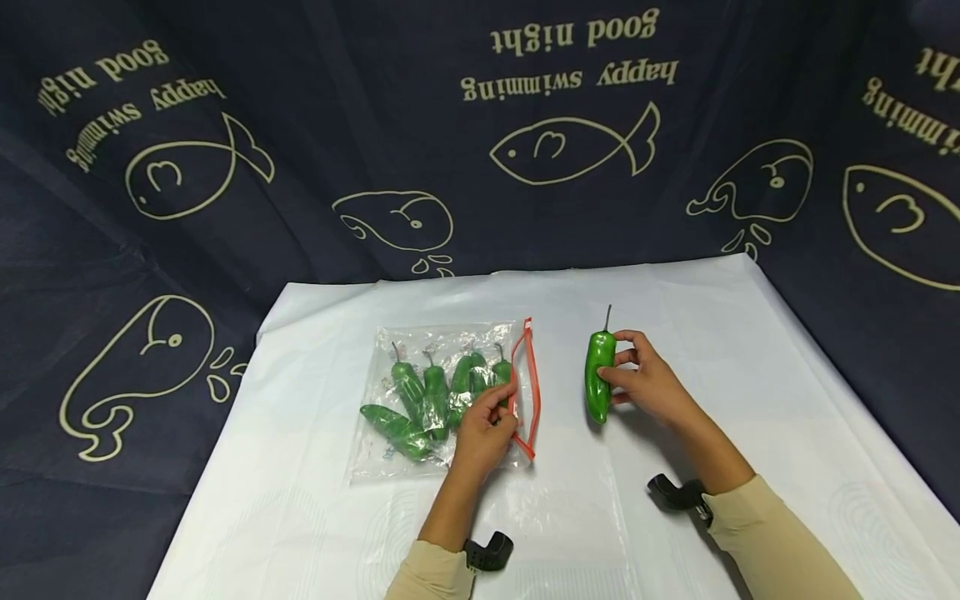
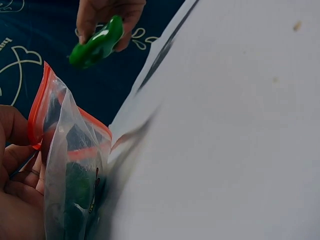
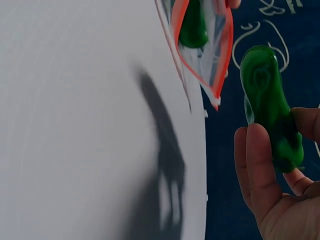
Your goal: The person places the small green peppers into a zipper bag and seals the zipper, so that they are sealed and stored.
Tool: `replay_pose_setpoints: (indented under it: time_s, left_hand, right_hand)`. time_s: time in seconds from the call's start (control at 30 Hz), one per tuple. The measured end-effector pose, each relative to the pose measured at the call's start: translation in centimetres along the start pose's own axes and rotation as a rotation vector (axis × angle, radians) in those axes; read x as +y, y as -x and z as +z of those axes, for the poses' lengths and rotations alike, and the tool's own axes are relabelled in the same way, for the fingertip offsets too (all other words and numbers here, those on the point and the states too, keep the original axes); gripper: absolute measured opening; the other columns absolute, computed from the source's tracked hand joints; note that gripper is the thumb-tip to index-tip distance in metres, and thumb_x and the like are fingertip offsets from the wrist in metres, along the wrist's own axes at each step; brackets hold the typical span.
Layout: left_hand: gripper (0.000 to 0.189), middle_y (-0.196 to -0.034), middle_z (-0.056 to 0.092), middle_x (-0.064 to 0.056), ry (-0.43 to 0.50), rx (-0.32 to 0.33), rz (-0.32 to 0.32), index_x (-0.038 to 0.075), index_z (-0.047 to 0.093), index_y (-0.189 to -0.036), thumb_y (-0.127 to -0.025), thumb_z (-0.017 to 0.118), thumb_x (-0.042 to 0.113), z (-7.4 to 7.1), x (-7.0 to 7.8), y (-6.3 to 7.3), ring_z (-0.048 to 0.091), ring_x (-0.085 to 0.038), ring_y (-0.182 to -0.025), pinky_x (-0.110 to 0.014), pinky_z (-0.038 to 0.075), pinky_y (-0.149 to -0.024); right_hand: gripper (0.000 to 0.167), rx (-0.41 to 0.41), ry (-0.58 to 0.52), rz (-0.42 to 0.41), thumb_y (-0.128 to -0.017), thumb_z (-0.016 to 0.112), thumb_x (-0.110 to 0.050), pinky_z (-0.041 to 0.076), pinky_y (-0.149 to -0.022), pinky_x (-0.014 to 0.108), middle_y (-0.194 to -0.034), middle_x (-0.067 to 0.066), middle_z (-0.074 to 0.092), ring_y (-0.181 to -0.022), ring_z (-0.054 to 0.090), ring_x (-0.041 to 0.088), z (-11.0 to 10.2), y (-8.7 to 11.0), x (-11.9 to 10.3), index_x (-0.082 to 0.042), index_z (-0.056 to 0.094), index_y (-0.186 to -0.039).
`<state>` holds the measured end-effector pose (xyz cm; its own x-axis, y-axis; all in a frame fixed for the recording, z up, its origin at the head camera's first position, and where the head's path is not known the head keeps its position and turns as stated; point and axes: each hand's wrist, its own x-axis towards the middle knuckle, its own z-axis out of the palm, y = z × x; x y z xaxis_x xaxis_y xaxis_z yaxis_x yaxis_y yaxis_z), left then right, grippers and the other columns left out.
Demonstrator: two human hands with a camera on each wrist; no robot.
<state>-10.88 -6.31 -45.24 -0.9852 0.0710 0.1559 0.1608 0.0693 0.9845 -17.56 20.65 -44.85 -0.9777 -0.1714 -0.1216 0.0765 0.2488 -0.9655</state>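
A clear zip bag [image 1: 369, 460] with a red-orange zip edge lies on the white cloth, its mouth facing right. Several green chili peppers [image 1: 407, 388] show through the plastic. My left hand [image 1: 483, 429] pinches the bag at its mouth, and the left wrist view has the two red-orange edges [image 2: 92, 121] spread apart there. To the right of the bag, my right hand [image 1: 651, 385] holds one glossy green chili pepper [image 1: 597, 375] between thumb and fingers, stem pointing away from me. In the right wrist view this pepper [image 3: 270, 100] is apart from the bag's open mouth.
White cloth [image 1: 787, 417] covers the table, with its far edge beyond the bag. A dark blue curtain [image 1: 420, 125] printed with pale fish and whales hangs behind and at the sides. Each wrist carries a black camera mount [image 1: 491, 552].
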Motion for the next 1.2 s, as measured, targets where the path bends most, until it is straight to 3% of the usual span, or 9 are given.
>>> replay_pose_setpoints:
  time_s: [0.53,0.87,1.2]
  left_hand:
    - [0.046,-0.127,0.059,-0.026,-0.004,0.004,-0.011,-0.014,0.059,-0.126,-0.08,0.056,-0.017,-0.1,-0.1,-0.1,0.053,-0.012,-0.076,-0.013,0.043,-0.062]
    - [0.047,-0.127,0.058,-0.026,0.001,0.0,-0.012,-0.014,0.06,-0.126,-0.079,0.055,-0.017,0.1,0.0,0.0,0.054,-0.01,-0.076,-0.013,0.044,-0.062]
    - [0.049,-0.127,0.059,-0.027,0.004,-0.002,0.011,-0.014,0.059,-0.126,-0.078,0.054,-0.018,-0.1,-0.1,-0.1,0.053,-0.012,-0.075,-0.012,0.043,-0.06]
  right_hand:
    - [0.064,-0.037,-0.009,0.0,-0.091,0.067,-0.008,0.059,-0.067,0.049,-0.11,0.022,0.05,-0.076,0.067,0.024,4.4,-1.8,-0.9,-0.007,0.03,-0.144]
    - [0.063,-0.034,0.01,0.01,-0.092,0.067,-0.011,0.059,-0.066,0.04,-0.107,0.02,0.05,-0.077,0.065,0.022,6.6,-3.3,-0.2,-0.005,0.03,-0.143]
    - [0.063,-0.038,0.078,0.008,-0.092,0.067,-0.01,0.059,-0.067,0.038,-0.105,0.019,0.053,-0.078,0.064,0.023,8.7,-4.0,-0.1,-0.004,0.03,-0.142]
